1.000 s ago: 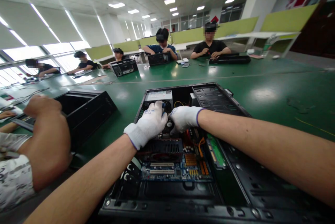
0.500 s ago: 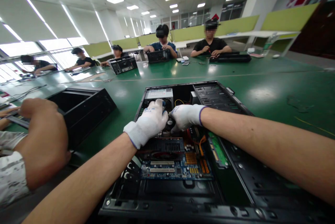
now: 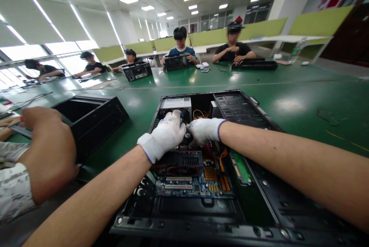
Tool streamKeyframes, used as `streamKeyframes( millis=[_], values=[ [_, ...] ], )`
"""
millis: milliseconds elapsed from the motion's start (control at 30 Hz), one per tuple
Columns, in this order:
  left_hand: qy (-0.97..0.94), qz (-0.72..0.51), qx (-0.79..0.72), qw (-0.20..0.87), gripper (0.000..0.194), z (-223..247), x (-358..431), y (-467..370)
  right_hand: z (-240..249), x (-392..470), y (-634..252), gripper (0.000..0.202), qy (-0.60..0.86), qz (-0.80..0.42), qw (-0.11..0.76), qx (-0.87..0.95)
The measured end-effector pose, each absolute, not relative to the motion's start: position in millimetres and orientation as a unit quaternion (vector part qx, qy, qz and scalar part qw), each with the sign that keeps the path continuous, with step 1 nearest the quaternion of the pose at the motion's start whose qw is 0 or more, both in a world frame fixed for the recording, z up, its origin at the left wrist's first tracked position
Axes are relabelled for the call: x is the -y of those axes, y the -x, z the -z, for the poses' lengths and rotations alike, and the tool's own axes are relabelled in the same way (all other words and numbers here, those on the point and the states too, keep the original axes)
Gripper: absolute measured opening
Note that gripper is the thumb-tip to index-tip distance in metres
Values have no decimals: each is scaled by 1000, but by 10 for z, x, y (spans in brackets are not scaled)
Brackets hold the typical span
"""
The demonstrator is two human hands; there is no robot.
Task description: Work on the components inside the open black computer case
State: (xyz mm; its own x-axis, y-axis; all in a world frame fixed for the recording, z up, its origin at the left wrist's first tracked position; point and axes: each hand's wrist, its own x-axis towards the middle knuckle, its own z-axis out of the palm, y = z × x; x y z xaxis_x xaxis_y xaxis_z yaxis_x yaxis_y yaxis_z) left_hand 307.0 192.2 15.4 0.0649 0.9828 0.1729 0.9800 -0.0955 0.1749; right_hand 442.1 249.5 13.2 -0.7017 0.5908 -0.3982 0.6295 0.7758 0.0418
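A black computer case lies on its side in front of me with its inside exposed. My left hand, in a white knit glove, curls its fingers at the left side of the CPU cooler. From the right, my gloved right hand presses bent fingers against the same cooler; its fingertips are partly hidden. Nearer to me are a graphics card and the blue motherboard. Beyond my hands sits the power supply, with coloured wires beside it.
At my left, a neighbour's arm reaches by another black case. A green circuit board lies right of the motherboard. Across the green table, several people work on computer cases. A bottle stands far right.
Both my hands stay at the cooler, with only a slight shift of the right hand. The whole view has moved a little. Across the table, one person has raised their head.
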Motion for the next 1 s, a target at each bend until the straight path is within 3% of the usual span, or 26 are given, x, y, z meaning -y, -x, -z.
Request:
streamKeyframes(
  millis=[167, 1000],
  values=[
    [-728, -116, -676, 5, 33, -212, -1894, -3101, -156, -2460, -4419, 59, -325, 30, 189, -926],
    [-728, -119, -676, 0, 38, -181, -1897, -3076, -122, -2523, -4455, 64, -313, 43, 175, -932]
  ],
)
